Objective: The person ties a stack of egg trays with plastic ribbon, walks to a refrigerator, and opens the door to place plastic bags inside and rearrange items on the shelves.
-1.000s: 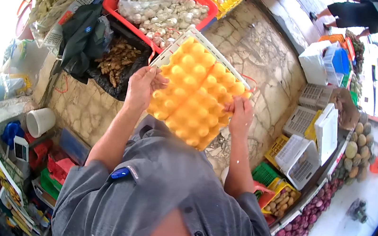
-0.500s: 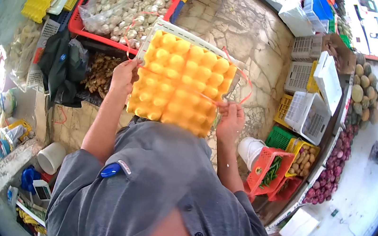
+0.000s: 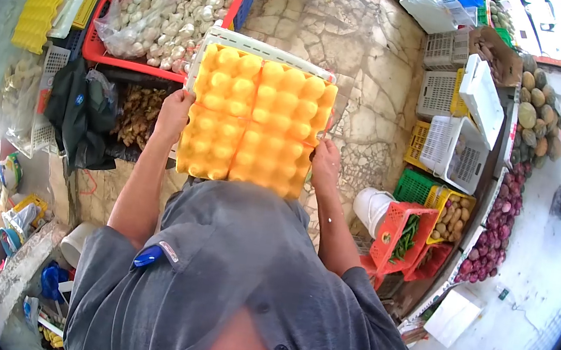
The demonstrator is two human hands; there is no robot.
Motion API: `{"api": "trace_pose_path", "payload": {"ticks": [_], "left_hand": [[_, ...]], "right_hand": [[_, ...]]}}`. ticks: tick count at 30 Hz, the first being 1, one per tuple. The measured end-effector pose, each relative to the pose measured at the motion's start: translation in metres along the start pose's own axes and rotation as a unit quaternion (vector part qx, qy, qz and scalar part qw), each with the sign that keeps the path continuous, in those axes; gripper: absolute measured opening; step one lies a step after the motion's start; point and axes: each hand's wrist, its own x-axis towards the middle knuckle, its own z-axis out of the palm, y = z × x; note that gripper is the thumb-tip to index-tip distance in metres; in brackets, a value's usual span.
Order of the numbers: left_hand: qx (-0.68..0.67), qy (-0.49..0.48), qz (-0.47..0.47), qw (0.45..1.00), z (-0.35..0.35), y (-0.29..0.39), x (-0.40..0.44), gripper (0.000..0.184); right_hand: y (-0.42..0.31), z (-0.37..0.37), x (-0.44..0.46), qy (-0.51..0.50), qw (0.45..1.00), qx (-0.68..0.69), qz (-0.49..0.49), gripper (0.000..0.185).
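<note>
Touching opposite edges of yellow tray (image 3: 252,118) with left hand (image 3: 176,113) and right hand (image 3: 325,164), both curled; cannot tell exact pinch.

A yellow-orange egg tray (image 3: 286,108), roughly square and moulded in rows of rounded bumps, lies flat over a pale plastic piece (image 3: 268,50) with a slotted rim that shows along its far edge; thin red string (image 3: 257,90) runs over the bumps both lengthwise and crosswise, crossing near the middle
</note>
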Motion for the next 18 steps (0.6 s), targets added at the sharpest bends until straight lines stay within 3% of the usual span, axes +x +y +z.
{"api": "trace_pose_path", "payload": {"ticks": [3, 5, 6, 8, 11, 14, 18], "left_hand": [[0.092, 0.025, 0.079, 0.992, 0.002, -0.008, 0.011, 0.021], [0.194, 0.072, 0.206, 0.956, 0.01, -0.011, 0.007, 0.023], [0.243, 0.098, 0.27, 0.927, 0.013, -0.009, 0.006, 0.023], [0.243, 0.094, 0.246, 0.934, 0.014, 0.0, -0.001, 0.024], [0.262, 0.105, 0.21, 0.936, 0.016, 0.012, -0.013, 0.024], [0.269, 0.128, 0.182, 0.937, 0.011, 0.011, -0.014, 0.026], [0.274, 0.147, 0.151, 0.938, 0.016, 0.023, -0.026, 0.028]], "right_hand": [[-0.018, 0.009, -0.007, 0.049, 0.979, -0.174, -0.099, 0.03], [-0.038, 0.02, -0.015, 0.08, 0.942, -0.286, -0.158, 0.031], [-0.037, 0.021, -0.014, 0.081, 0.947, -0.261, -0.17, 0.03], [-0.027, 0.017, -0.014, 0.086, 0.955, -0.212, -0.188, 0.029], [-0.017, -0.002, -0.005, -0.048, 0.998, -0.033, 0.001, 0.023], [-0.014, 0.012, -0.011, 0.029, 0.999, 0.014, -0.012, 0.022], [-0.024, 0.01, -0.02, 0.042, 0.997, -0.046, -0.044, 0.02]]}}
